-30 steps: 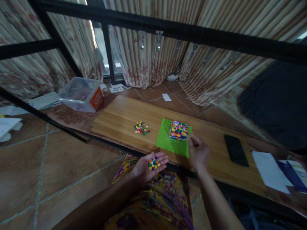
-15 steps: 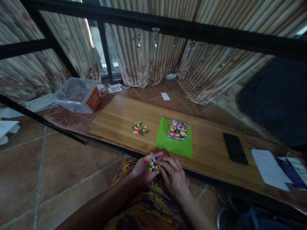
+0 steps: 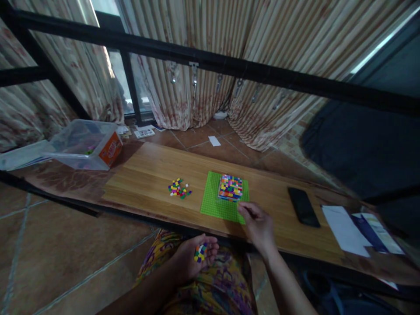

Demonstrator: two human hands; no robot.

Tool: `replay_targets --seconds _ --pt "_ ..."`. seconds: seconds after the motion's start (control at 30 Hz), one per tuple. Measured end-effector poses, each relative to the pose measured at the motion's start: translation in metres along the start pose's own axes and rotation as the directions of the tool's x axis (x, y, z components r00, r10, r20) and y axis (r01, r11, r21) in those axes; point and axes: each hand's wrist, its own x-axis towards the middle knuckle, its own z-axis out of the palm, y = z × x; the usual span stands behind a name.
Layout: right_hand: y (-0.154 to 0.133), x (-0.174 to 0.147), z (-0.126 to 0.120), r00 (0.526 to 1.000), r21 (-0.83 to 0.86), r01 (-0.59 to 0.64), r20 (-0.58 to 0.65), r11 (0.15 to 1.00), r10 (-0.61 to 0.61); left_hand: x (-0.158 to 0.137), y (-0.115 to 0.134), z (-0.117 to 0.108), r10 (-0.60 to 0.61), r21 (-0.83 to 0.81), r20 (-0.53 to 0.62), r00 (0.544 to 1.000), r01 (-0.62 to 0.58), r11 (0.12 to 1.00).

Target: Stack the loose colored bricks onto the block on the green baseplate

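1. Currently R hand [image 3: 261, 225] has thumb & index fingertips pressed tog. over the near R corner of the green baseplate [image 3: 210, 208]; can't tell if a brick sits btwn them, too small.
2. Those tips are just beside the near R corner of the brick block [image 3: 230, 188]; can't tell if touching.
3. L hand [image 3: 189, 259] lies palm up, fingers spread & slightly curled, w/ a small heap of mixed-col. bricks [image 3: 200, 253] in the palm. It's over the patterned cloth [image 3: 216, 291] on the person's lap, by the table's near edge.
4. Block stands on the baseplate, toward its far R part; multicol., top packed w/ small pieces.
5. Baseplate lies flat on the wooden board [image 3: 141, 175].
6. L of the baseplate, same board: loose bricks [image 3: 179, 189], scattered, incl. yellow, red, green & white.
7. R side of board: black phone [image 3: 303, 207], lying flat; past it, white paper [image 3: 344, 229] & a blue-and-white packet [image 3: 377, 232].
8. Far L: clear plastic tub [image 3: 77, 151] w/ orange label [image 3: 110, 150], a few coloured bits inside, blurry.
9. Behind: dark metal rail [image 3: 210, 61] & striped curtains [image 3: 203, 30].
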Motion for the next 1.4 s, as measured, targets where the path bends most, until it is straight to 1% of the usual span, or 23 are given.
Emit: replay_targets --seconds 0.13,0.23,0.3,0.4,0.5,0.57,0.63,0.73,0.83,0.97,1.03,1.1,1.17,1.27,1.4 --pt "0.003 0.026 -0.006 0.995 -0.067 0.093 -0.033 0.993 -0.095 0.0 0.002 0.0 0.003 0.009 -0.035 0.999 -0.002 1.0" --pt "0.007 0.038 -0.004 0.983 -0.18 0.181 -0.009 0.967 -0.185 0.003 0.002 -0.003 0.002 0.021 -0.05 0.999 -0.001 1.0" --pt "0.01 0.044 -0.002 0.965 -0.268 0.26 0.028 0.928 -0.263 0.005 0.001 -0.004 0.01 0.024 -0.054 0.998 -0.009 1.0" --pt "0.016 0.051 0.001 0.929 -0.386 0.367 0.109 0.846 -0.353 0.004 0.001 -0.003 0.015 0.013 -0.058 0.998 -0.014 1.0" --pt "0.02 0.056 0.0 0.895 -0.457 0.444 0.187 0.771 -0.405 0.001 0.002 0.0 0.011 0.01 -0.08 0.997 -0.01 1.0" --pt "0.022 0.059 -0.001 0.879 -0.487 0.474 0.214 0.733 -0.427 -0.001 0.003 0.002 0.004 0.013 -0.092 0.996 -0.003 1.0" --pt "0.022 0.061 -0.002 0.872 -0.507 0.486 0.225 0.712 -0.436 -0.001 0.003 0.002 -0.005 0.013 -0.089 0.996 0.007 1.0" --pt "0.022 0.064 -0.002 0.874 -0.523 0.48 0.217 0.704 -0.435 -0.001 0.003 0.002 -0.004 0.01 -0.087 0.996 0.005 1.0" --pt "0.023 0.063 -0.002 0.884 -0.532 0.459 0.196 0.712 -0.424 -0.001 0.003 0.001 0.005 0.006 -0.089 0.996 -0.005 1.0" --pt "0.026 0.058 -0.001 0.898 -0.509 0.428 0.143 0.747 -0.417 0.0 0.002 0.0 0.003 0.01 -0.075 0.997 -0.002 1.0" --pt "0.027 0.056 -0.001 0.894 -0.492 0.431 0.121 0.757 -0.431 0.001 0.002 -0.001 -0.001 0.013 -0.073 0.997 0.002 1.0" --pt "0.029 0.054 -0.002 0.884 -0.489 0.446 0.108 0.75 -0.456 0.002 0.001 -0.002 -0.007 0.012 -0.076 0.997 0.008 1.0" --pt "0.03 0.052 -0.002 0.874 -0.5 0.463 0.12 0.731 -0.471 0.002 0.001 -0.003 -0.005 0.005 -0.077 0.997 0.005 1.0" --pt "0.032 0.048 -0.003 0.873 -0.527 0.471 0.165 0.707 -0.459 0.003 0.0 -0.004 0.009 -0.006 -0.068 0.998 -0.009 1.0" --pt "0.035 0.043 -0.003 0.884 -0.537 0.454 0.168 0.711 -0.437 0.004 0.0 -0.005 -0.002 0.001 -0.059 0.998 0.002 1.0"
